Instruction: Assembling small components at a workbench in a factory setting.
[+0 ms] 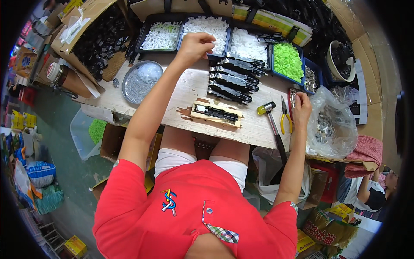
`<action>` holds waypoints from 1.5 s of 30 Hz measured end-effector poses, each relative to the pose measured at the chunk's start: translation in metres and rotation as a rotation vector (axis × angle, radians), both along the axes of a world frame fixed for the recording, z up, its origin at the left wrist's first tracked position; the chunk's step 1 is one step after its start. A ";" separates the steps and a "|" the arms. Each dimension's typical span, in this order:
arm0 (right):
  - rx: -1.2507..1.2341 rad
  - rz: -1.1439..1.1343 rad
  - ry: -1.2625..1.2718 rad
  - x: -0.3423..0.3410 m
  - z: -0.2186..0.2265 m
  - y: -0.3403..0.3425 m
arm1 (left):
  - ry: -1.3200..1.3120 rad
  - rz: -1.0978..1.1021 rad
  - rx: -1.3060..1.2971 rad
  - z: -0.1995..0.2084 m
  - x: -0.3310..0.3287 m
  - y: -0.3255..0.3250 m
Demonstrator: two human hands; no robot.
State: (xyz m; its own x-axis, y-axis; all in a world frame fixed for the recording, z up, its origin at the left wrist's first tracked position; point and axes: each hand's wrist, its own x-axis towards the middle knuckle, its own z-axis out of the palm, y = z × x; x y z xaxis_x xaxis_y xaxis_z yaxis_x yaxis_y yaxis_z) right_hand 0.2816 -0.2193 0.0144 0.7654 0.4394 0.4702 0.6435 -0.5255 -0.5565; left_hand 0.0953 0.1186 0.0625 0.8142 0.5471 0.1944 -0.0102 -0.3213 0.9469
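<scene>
My left hand [196, 48] is at the near edge of a dark bin of white plastic parts [206, 26], its fingers pinched together; what they hold, if anything, is too small to make out. On the right, my right hand [301, 107] reaches to a small red tray [291, 96], its fingertips curled together and their contents hidden. Between my arms a black narrow assembly [215, 113] with a white piece at its left end lies in a wooden fixture [197, 115]. Beyond it, several similar black assemblies [233, 80] are stacked in a row.
Yellow-handled pliers [285, 123] and a hammer [271, 118] lie near my right hand, beside a clear bag of metal parts [330, 129]. A round metal dish [140, 88] stands at left. Further bins hold white and green parts [286, 61]. A person [371, 190] sits at far right.
</scene>
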 end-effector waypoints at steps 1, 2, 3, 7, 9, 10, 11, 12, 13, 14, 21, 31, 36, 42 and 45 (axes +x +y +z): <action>0.002 0.001 0.003 -0.007 0.003 0.004 | -0.066 -0.033 -0.197 0.004 -0.013 -0.003; 0.074 0.086 0.123 -0.020 0.008 0.010 | -0.106 -0.071 -0.299 0.003 -0.024 -0.012; 0.147 0.169 0.244 -0.035 0.014 0.017 | -0.152 -0.155 -0.415 -0.002 -0.034 -0.024; 0.102 0.599 0.278 -0.109 0.052 0.062 | -0.083 -0.255 -0.669 -0.017 -0.077 -0.084; 0.088 0.778 0.198 -0.129 0.056 0.077 | -0.043 -0.272 -0.718 -0.024 -0.087 -0.102; 0.087 0.820 0.203 -0.136 0.054 0.083 | -0.025 -0.273 -0.750 -0.025 -0.090 -0.107; 0.086 0.863 0.207 -0.141 0.053 0.087 | -0.005 -0.281 -0.747 -0.023 -0.093 -0.111; 0.083 0.859 0.214 -0.144 0.053 0.088 | 0.000 -0.282 -0.753 -0.025 -0.095 -0.113; 0.026 0.881 0.184 -0.146 0.055 0.090 | -0.032 -0.298 -0.745 -0.027 -0.097 -0.113; -0.030 0.902 0.153 -0.147 0.057 0.091 | -0.064 -0.315 -0.736 -0.028 -0.099 -0.113; -0.109 0.923 0.061 -0.152 0.065 0.093 | -0.075 -0.336 -0.705 -0.027 -0.108 -0.111; -0.064 0.895 0.017 -0.158 0.051 0.106 | -0.130 -0.235 -0.776 -0.035 -0.111 -0.113; 0.117 0.800 0.082 -0.176 0.030 0.107 | -0.232 -0.186 -0.930 -0.043 -0.113 -0.118; 0.157 0.764 -0.037 -0.182 0.027 0.115 | -0.286 -0.176 -0.957 -0.048 -0.115 -0.118; 0.119 0.756 -0.065 -0.179 0.027 0.117 | -0.222 -0.137 -0.872 -0.040 -0.116 -0.117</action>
State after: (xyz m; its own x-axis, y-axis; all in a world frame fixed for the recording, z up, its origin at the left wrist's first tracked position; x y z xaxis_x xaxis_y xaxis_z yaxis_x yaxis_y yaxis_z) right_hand 0.1029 -0.1025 0.0419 0.2464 0.7760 0.5806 0.8371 0.1314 -0.5310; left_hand -0.0205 0.0020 0.0229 0.8760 0.4751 -0.0831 -0.2067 0.5255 0.8253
